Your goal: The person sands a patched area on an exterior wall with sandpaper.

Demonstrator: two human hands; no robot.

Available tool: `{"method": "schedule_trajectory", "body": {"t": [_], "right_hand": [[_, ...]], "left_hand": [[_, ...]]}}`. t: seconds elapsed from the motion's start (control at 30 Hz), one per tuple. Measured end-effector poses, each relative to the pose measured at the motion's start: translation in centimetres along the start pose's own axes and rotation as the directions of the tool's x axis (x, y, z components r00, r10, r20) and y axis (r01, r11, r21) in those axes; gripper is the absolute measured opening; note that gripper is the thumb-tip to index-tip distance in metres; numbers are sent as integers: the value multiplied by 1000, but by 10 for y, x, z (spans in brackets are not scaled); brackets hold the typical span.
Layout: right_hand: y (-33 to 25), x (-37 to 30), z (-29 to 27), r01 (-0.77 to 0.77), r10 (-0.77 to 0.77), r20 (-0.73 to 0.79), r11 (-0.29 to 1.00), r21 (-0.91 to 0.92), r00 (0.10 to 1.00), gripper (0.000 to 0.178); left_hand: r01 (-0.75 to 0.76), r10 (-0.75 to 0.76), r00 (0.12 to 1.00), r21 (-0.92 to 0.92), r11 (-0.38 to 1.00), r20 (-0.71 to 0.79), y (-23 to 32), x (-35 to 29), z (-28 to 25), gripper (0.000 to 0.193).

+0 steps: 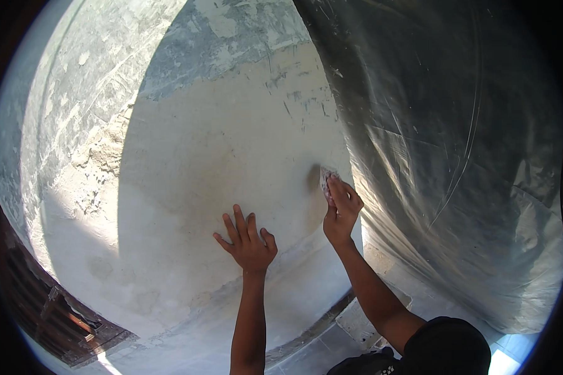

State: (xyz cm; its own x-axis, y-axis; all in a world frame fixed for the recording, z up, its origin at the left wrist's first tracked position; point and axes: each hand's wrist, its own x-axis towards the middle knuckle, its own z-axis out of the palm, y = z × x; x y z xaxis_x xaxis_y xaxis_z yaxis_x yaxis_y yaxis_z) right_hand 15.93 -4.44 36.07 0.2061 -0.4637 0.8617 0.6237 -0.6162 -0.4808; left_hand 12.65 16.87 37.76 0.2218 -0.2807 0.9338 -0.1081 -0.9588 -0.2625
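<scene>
At the lower left corner of the wall surface [187, 137] sits a dark slatted grille [47, 304], and well above it, toward the left edge, we've got a rough, crumbling patch [103, 153] in full light. On to the right, and there's the left hand [250, 249], nearer the lower edge, fingers fanned wide, nothing in them; it looks laid on the surface, a handy brace, I'd say, if little weight goes through it. Further along, the right hand [341, 219], fingers pinched round a mottled, pinkish-white pad [326, 181], and that's the one to watch: close by the surface's right edge. Whether its whole face touches, I can't tell from where I'm standing. To my eye, flat contact, even pressure, a loose wrist and overlapping strokes would serve best. And careful at that right edge: a big plastic sheet [438, 156] hangs just beside it, and a knuckle could easily snag it.
</scene>
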Motion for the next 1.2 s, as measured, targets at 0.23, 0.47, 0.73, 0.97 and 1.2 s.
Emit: {"method": "schedule_trajectory", "body": {"t": [0.23, 0.47, 0.73, 0.97, 1.2], "right_hand": [[-1, -96, 27, -74, 82, 178, 996, -51, 981, 55], [-38, -55, -8, -37, 13, 172, 990, 139, 985, 51], [-59, 141, 76, 382, -383, -4, 922, 66, 924, 60], [-8, -67, 8, 327, -315, 328, 945, 20, 891, 52], [-101, 112, 41, 477, -481, -27, 859, 185, 877, 50]], "left_hand": [[0, 0, 1000, -7, 1000, -3, -1, 1, 2, 48], [3, -3, 1000, -3, 1000, 5, -1, -1, 1, 47], [19, -19, 999, -12, 1000, 27, 0, -2, 4, 47], [22, -22, 1000, -4, 1000, -9, 0, -1, 3, 43], [41, -41, 999, 0, 999, -3, -2, -4, 3, 41]]}}
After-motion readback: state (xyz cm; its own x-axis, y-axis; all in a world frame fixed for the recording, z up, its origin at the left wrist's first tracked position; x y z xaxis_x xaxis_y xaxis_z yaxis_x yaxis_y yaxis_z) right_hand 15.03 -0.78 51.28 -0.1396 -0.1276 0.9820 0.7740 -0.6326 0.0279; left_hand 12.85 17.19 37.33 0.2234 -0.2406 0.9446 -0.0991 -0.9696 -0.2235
